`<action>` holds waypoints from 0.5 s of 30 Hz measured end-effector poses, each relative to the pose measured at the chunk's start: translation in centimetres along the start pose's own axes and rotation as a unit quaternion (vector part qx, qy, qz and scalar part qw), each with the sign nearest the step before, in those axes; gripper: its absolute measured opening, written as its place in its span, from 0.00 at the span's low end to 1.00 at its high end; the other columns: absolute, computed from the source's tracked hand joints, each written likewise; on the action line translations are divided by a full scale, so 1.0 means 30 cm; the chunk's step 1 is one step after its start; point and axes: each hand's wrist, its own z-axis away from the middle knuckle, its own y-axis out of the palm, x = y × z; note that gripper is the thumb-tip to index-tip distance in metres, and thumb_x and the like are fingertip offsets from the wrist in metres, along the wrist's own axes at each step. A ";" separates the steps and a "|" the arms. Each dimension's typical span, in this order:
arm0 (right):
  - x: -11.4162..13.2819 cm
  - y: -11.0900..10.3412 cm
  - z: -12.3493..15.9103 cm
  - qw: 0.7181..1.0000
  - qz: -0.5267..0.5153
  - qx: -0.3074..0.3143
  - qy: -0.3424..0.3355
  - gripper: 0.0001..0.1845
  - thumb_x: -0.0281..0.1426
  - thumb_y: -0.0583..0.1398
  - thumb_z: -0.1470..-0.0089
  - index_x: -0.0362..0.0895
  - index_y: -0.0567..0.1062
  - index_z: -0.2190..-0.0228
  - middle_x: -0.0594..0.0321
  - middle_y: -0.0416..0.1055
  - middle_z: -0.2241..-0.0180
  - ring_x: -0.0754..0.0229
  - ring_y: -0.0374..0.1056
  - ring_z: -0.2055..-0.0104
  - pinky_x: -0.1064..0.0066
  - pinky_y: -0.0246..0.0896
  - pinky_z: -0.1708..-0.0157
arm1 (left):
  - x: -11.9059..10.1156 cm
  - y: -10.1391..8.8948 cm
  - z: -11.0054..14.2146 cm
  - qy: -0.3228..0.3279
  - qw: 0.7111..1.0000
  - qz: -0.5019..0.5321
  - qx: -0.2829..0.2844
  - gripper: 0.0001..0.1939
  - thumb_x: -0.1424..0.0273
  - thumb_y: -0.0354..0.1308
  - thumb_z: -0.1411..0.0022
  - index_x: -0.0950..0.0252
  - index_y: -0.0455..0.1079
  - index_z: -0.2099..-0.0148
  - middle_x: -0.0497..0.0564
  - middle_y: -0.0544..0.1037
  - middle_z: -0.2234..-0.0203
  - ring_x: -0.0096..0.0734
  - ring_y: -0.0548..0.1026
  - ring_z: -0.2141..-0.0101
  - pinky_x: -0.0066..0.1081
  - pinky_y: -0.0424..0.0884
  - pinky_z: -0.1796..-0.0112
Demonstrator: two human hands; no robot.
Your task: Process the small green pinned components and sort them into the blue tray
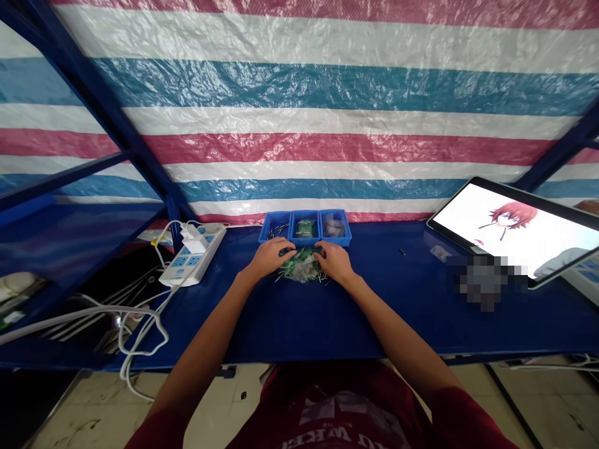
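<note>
One left hand [270, 257], one right hand [333, 261]; three blue parts bins [274, 216]; one power strip [180, 265]; one tablet [510, 227].

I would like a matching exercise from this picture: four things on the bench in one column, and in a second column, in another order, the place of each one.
Things:
1. white power strip
2. tablet
3. blue divided tray
4. small green parts

Places:
A. between the left hand and right hand
B. at the left end of the blue bench, with plugs in it
C. at the right side, showing a red-haired drawing
D. at the far edge, beyond the hands

Pairs: 1-B, 2-C, 3-D, 4-A
</note>
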 end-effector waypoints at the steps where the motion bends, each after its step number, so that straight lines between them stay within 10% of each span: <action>1: 0.000 0.001 0.000 1.000 0.002 0.000 -0.002 0.12 0.30 0.59 0.43 0.46 0.74 0.57 0.62 0.74 0.71 0.58 0.69 0.66 0.72 0.55 0.70 | 0.000 0.000 0.000 0.003 1.000 -0.001 0.001 0.15 0.60 0.52 0.37 0.62 0.76 0.62 0.52 0.77 0.69 0.36 0.74 0.66 0.31 0.67 0.62; 15: 0.024 -0.017 0.005 0.997 -0.010 0.063 -0.042 0.11 0.37 0.64 0.47 0.45 0.76 0.63 0.63 0.69 0.69 0.61 0.66 0.68 0.72 0.53 0.70 | -0.019 0.005 0.000 0.029 0.996 0.051 0.073 0.20 0.50 0.58 0.43 0.61 0.77 0.62 0.53 0.77 0.65 0.39 0.74 0.62 0.34 0.68 0.59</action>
